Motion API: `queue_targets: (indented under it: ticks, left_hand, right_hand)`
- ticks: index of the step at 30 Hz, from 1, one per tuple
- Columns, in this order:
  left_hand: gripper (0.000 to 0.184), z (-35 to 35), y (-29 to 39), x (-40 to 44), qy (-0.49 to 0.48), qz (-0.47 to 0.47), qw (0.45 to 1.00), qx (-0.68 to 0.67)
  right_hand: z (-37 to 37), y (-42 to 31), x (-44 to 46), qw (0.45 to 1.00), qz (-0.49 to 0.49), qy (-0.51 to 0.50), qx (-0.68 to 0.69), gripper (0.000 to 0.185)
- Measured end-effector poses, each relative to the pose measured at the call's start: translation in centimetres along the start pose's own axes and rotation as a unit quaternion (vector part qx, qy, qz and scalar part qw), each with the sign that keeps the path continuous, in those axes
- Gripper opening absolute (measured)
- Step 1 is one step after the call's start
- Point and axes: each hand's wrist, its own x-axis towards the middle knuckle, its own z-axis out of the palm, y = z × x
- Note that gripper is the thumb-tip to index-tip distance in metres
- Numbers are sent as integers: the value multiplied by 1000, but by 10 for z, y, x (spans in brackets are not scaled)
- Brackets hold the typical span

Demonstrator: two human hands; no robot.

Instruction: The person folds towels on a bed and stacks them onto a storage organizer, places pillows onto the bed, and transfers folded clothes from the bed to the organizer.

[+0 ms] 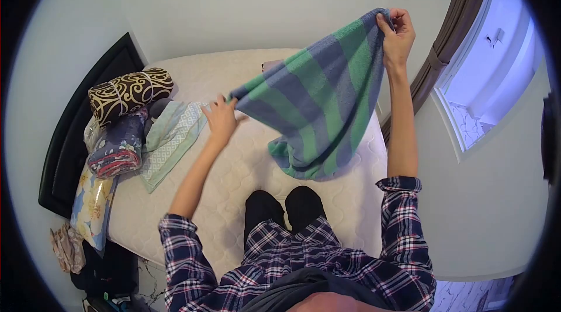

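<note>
A green and blue striped towel (321, 90) hangs stretched between my two hands above the mattress (228, 195). At the upper right, my right hand (397, 37) pinches one corner of the towel between thumb and fingers. My left hand (222, 119), lower and further left, grips the other upper corner, with some fingers spread. The towel's lower part droops in folds toward the mattress near my knees. Left of my left hand, a pale green and white patterned cloth (178, 137) lies on the mattress.
A brown patterned roll (131, 93), a bagged floral bundle (120, 148) and a floral pillow (92, 207) lie by the black headboard (55, 160). Dark bags (105, 271) stand on the floor at lower left. A brown curtain (450, 37) hangs beside the window at right.
</note>
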Motion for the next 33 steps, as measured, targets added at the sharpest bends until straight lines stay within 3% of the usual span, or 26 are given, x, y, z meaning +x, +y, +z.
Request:
queue_targets:
  ticks: [1,3,5,7,9,15,18,21,24,27,29,33]
  left_hand:
    - [32,5,-18,17,55,38,996,55]
    - [26,-30,-39,53,32,46,994,94]
    - [27,-76,-56,78,215,82,969,86]
    - [28,-122,-64,101,310,76,944,86]
    - [28,-180,-47,104,406,77,907,80]
    - [21,-231,-24,110,540,66,838,37]
    - [26,-198,-8,137,413,57,908,-38]
    - [24,-144,13,175,304,52,950,-52]
    - [22,-113,43,198,292,80,951,-68]
    - [21,-100,71,218,297,87,945,-110]
    - [21,-98,87,232,300,91,940,-139]
    - [17,-115,107,254,345,82,911,-212]
  right_hand:
    - [-3,1,2,1000,-1,0,1,19]
    - [-15,1,10,1000,-4,0,5,19]
    - [-32,-6,20,1000,-16,8,11,21]
    - [-44,-21,29,994,-31,29,103,21]
    - [-57,-31,41,992,-58,56,102,21]
    - [-67,-49,41,985,-18,87,150,26]
    - [-87,10,38,984,88,130,83,32]
    - [-101,55,21,985,103,135,30,35]
    - [-111,59,23,976,112,183,-22,34]
    - [-136,50,38,964,39,234,-119,36]
    - [-157,40,63,951,-99,236,-174,38]
    - [-131,-50,81,956,-184,224,-31,36]
